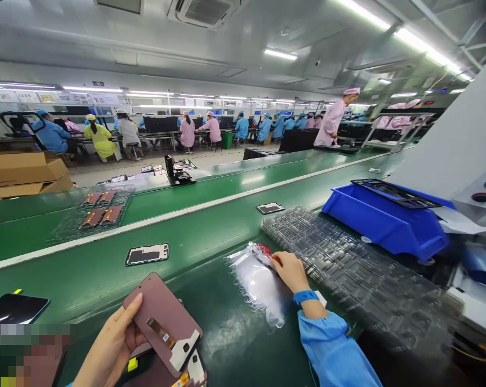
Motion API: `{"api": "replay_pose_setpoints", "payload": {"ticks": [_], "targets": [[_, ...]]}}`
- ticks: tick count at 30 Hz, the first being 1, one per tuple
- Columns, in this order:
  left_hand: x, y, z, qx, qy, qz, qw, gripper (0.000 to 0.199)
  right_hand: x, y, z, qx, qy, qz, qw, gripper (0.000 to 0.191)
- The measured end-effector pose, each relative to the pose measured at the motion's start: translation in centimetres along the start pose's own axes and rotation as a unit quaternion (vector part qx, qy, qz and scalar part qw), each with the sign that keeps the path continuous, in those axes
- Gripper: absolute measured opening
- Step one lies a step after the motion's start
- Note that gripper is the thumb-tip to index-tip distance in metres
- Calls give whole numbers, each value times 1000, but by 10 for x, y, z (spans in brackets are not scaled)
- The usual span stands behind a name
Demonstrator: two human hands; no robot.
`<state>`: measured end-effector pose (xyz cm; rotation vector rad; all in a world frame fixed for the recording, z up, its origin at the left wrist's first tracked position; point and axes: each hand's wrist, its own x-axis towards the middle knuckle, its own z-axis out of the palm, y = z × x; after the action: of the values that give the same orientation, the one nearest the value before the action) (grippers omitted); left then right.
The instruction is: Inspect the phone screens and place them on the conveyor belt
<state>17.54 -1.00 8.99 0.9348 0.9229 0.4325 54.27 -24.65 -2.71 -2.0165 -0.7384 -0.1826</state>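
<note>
A brownish-pink phone panel (162,317) with a short flex cable on its face is held at its left edge by my left hand (116,344), thumb on top. More such panels lie partly beneath it. My right hand (290,271), wearing a blue wristband (305,296), has its fingers pinched at the top of a pile of clear plastic film sheets (253,279), beside a small red item (263,249). What sits between those fingertips is too small to make out.
Phone frames (147,254) lie on the green conveyor (211,226). Clear trays (359,269) are stacked at the right, beside a blue bin (388,217). Four panels in a tray (101,208) sit at the far left. A black-screened phone (17,309) is at the left edge.
</note>
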Motion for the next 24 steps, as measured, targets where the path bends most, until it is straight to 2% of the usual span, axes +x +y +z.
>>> {"api": "replay_pose_setpoints", "payload": {"ticks": [2, 4, 6, 9, 10, 11, 12, 14, 15, 17, 18, 20, 22, 24], "targets": [[2, 2, 2, 10, -18, 18, 1000, 45, -5, -13, 3, 19, 12, -8, 1000, 28], [6, 0, 9, 34, -67, 28, 997, 41, -15, -39, 11, 62, -7, -28, 998, 38], [7, -7, 21, 54, -125, 44, 990, 37, -34, -74, 25, 125, -78, -61, 987, 52], [7, -25, 46, 57, -212, 70, 973, 34, -72, -128, 50, 229, -224, -102, 942, 89], [9, -31, 53, 75, -241, 76, 964, 37, -84, -142, 57, 258, -264, -100, 924, 95], [12, -36, 58, 116, -261, 89, 954, 43, -93, -153, 63, 316, -341, -85, 881, 98], [18, -38, 61, 169, -268, 112, 942, 48, -100, -159, 68, 391, -425, -48, 815, 101], [41, -35, 58, 276, -241, 172, 914, 53, -105, -160, 78, 481, -522, 6, 705, 105], [57, -29, 52, 316, -212, 202, 903, 51, -104, -155, 83, 511, -542, 35, 666, 105], [96, -7, 31, 373, -147, 235, 885, 46, -99, -139, 96, 561, -545, 99, 615, 99], [116, 7, 16, 410, -100, 243, 873, 46, -97, -129, 104, 596, -547, 148, 569, 95], [152, 36, -18, 491, -17, 232, 840, 58, -93, -108, 119, 647, -541, 231, 485, 89], [175, 59, -53, 559, 63, 204, 801, 69, -92, -90, 132, 658, -552, 262, 441, 89], [184, 71, -87, 613, 109, 175, 763, 70, -91, -80, 142, 658, -567, 269, 417, 91]]}}
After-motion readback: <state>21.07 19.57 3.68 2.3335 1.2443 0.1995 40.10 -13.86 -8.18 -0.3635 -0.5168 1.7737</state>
